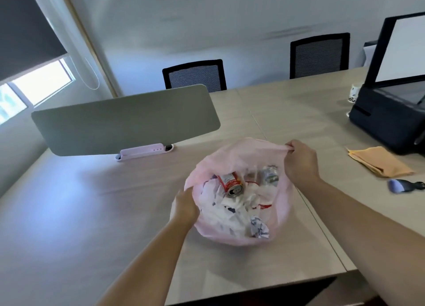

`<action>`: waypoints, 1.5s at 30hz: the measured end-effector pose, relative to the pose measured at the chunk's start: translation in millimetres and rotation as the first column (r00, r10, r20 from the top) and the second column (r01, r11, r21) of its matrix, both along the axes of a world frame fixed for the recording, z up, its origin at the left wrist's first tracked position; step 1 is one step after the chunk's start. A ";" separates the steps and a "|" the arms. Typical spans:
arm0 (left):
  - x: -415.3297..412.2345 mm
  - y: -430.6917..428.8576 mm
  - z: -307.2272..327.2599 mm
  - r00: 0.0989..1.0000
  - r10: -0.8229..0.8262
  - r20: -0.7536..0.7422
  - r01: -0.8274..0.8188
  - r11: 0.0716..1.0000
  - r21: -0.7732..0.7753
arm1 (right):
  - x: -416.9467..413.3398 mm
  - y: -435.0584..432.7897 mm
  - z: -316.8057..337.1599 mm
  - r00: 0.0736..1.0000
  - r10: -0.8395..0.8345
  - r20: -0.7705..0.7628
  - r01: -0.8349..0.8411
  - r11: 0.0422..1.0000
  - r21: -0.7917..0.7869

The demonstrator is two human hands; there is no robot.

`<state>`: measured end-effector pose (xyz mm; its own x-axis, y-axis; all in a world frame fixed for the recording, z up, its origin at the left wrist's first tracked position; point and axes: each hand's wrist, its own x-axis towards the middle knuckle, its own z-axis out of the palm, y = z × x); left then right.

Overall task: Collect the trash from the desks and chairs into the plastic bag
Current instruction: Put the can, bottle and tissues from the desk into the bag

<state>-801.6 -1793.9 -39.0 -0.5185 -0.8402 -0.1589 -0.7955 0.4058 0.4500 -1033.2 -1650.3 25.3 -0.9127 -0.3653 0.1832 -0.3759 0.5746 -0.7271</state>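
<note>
Two hands hold one pink plastic bag [243, 150] open on the desk [92, 202]. The bag stands toward the near edge, right of the desk's middle. Its film is thin and translucent, its mouth wide, its body slumped and rounded.

Inside: a red drink can [231, 183] lying on its side with its top facing the camera; a crushed clear bottle [269, 175] against the far wall; crumpled white paper [227, 213] filling the middle; a tight paper ball [258, 227] with dark print at the near side.

The left hand [185, 206] grips the left rim, fingers curled over it, tips hidden by the film. The right hand [300, 160] pinches the far right rim, with its fingers [290, 147] closed tight on a bunched fold and lifting it above the desk.

Along the right edge lie an orange cloth [379, 161] and a small brush [404, 185], with a black printer [388, 121] behind them. A grey divider panel [124, 119] stands toward the far left.
</note>
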 end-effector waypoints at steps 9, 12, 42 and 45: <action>50.5 -82.2 106.1 0.933 0.152 -0.326 -0.143 0.988 0.053 | 16.5 -67.7 44.6 0.995 0.084 -0.048 -0.083 0.996 0.020; 79.7 -101.6 120.9 0.930 0.188 -0.317 -0.204 0.979 -0.018 | 41.8 -96.2 42.7 0.987 0.154 -0.041 -0.154 0.988 0.014; 229.7 -16.8 116.6 0.877 0.420 0.236 -0.355 0.894 -0.274 | 171.1 -120.9 -5.1 0.722 0.680 -0.131 -0.673 0.733 0.097; 254.8 31.7 117.2 0.803 0.530 0.271 -0.463 0.842 -0.276 | 190.7 -89.0 -8.1 0.532 0.847 0.007 -0.846 0.531 0.039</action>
